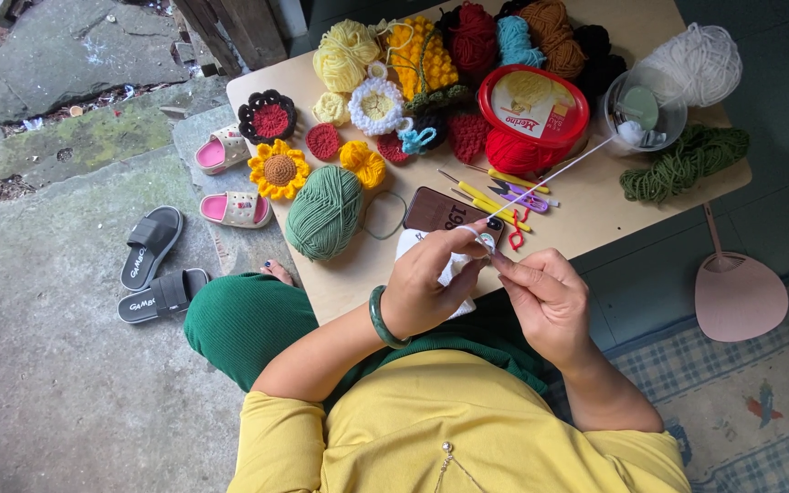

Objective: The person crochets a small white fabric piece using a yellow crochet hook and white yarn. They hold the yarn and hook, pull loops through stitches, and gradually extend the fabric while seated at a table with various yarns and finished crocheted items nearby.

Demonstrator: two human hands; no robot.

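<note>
White yarn strand (550, 175) pinched between both hands (486, 278).

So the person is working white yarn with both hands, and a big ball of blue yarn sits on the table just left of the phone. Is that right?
Not quite. The big ball of yarn left of the phone is green, not blue, as the head view shows. The rest holds: the left hand and right hand work the white yarn together.

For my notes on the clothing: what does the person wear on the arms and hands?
Yellow sleeves cover only the upper arms; the forearms are bare. A green bangle circles the left wrist. The left hand has dark-painted nails. The right hand shows no ring or glove.
</note>
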